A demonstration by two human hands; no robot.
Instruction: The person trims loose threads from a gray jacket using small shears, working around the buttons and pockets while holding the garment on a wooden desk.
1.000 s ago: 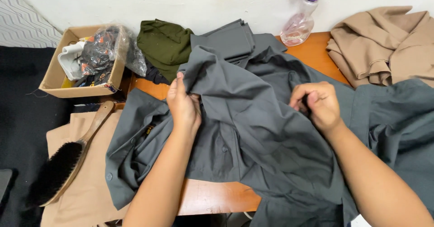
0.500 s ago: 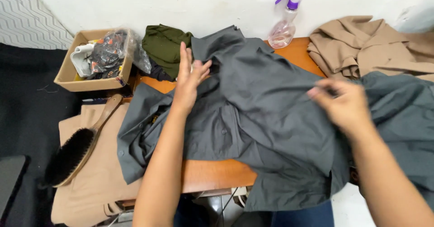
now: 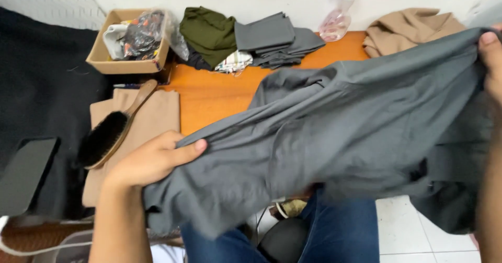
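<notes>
Two hands hold one large grey garment [image 3: 334, 137] stretched out above the near edge of the orange worktop [image 3: 214, 95]. The step in hand looks like spreading or shaking the cloth out, lifted clear of the worktop and pulled taut between the two grips; much of it hangs past the near edge, over the person's blue-trousered legs [image 3: 345, 231].

The left hand [image 3: 151, 161] is at the garment's low left corner, fingers curled shut around a gathered edge, thumb lying along the top of the fold. The right hand [image 3: 491, 59] is at the garment's high right end, at the picture's edge; only part of it shows, closed on the cloth with the fingertips pinching the upper hem.

As a judgement, the next move calls for keeping both grips firm while the slack lower part is brought level, since the cloth sags and bunches below the right hand.

Left of the garment lies a tan cloth [image 3: 141, 132] with a dark-bristled wooden brush [image 3: 107, 135] resting on it. Beyond the garment, against the wall, stand a cardboard box [image 3: 128, 59] of small items, an olive folded cloth [image 3: 209, 32], a stack of grey folded pieces [image 3: 272, 38], a spray bottle [image 3: 337, 14] and a tan bundle [image 3: 408, 27].
</notes>
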